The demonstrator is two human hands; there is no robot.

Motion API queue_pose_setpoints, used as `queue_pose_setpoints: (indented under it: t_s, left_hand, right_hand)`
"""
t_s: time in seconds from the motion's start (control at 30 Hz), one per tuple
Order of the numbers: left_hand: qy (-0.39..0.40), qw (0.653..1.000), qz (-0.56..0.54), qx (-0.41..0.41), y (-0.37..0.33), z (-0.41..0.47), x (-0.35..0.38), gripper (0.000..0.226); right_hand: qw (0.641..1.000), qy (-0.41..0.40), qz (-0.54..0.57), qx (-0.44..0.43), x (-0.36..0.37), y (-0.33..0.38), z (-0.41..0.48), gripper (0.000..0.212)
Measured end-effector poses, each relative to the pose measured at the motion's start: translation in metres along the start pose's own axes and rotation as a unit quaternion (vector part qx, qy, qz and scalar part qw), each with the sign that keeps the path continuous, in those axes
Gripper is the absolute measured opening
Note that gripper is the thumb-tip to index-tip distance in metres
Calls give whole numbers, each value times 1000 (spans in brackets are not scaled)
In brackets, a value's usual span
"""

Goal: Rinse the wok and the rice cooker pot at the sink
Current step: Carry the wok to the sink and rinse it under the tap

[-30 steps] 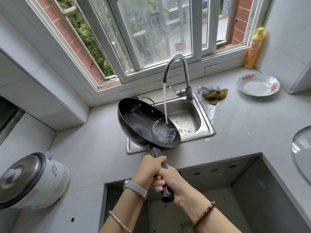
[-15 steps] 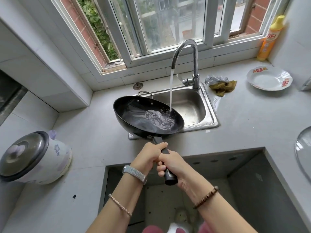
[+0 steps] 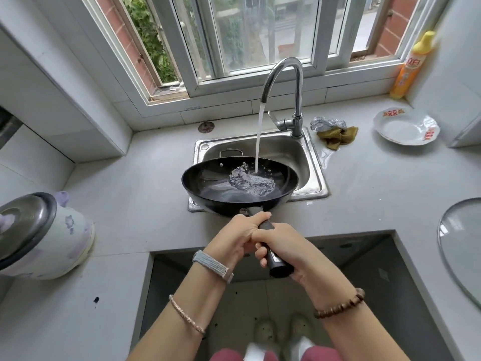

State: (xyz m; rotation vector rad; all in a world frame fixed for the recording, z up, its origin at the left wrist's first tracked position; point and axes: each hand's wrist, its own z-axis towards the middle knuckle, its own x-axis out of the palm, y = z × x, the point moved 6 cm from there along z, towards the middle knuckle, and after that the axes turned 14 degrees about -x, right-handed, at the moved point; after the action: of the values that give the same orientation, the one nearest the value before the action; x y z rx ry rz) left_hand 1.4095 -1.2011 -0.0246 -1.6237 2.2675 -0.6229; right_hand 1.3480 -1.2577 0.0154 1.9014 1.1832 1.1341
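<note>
A black wok [image 3: 208, 186] hangs nearly level over the front of the steel sink [image 3: 316, 162]. Water runs from the curved tap [image 3: 283, 74] into the wok and pools at its right side. My left hand [image 3: 239, 235] grips the wok's black handle [image 3: 276, 259] close to the pan. My right hand [image 3: 289, 246] grips the same handle just behind it. The rice cooker [image 3: 44, 235], white with a purple pattern and a closed metal lid, stands on the counter at the far left; its inner pot is hidden.
A white plate [image 3: 406, 128] lies at the back right, with a yellow detergent bottle [image 3: 411, 66] on the sill behind it. Cloths [image 3: 335, 128] sit right of the tap. A glass lid [image 3: 460, 246] shows at the right edge. An open gap in the counter lies below my arms.
The wok has tipped from steeply tilted to nearly level and shifted right under the tap. The water in it has spread. Both hands kept their grip on the handle.
</note>
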Motion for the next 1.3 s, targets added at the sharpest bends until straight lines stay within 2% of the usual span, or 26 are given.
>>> queue_pose_setpoints:
  t_s: [0.17, 0.53, 0.73, 1.07, 1.3]
  left_hand:
    - [46, 999, -1, 5, 2, -3, 16, 38]
    - [127, 992, 17, 11, -1, -13, 48, 34]
    - [56, 998, 9, 25, -1, -9, 44, 33]
    - [2, 999, 16, 46, -4, -13, 20, 39]
    - [-15, 999, 0, 43, -5, -15, 5, 34]
  right_hand:
    - [1000, -3, -30, -4, -13, 7, -9, 13]
    - [998, -27, -57, 1, -35, 20, -22, 17]
    - [999, -29, -21, 7, -33, 19, -20, 19]
    - [996, 2, 83, 26, -15, 14, -11, 18]
    - [998, 27, 51, 29, -4, 17, -8, 18]
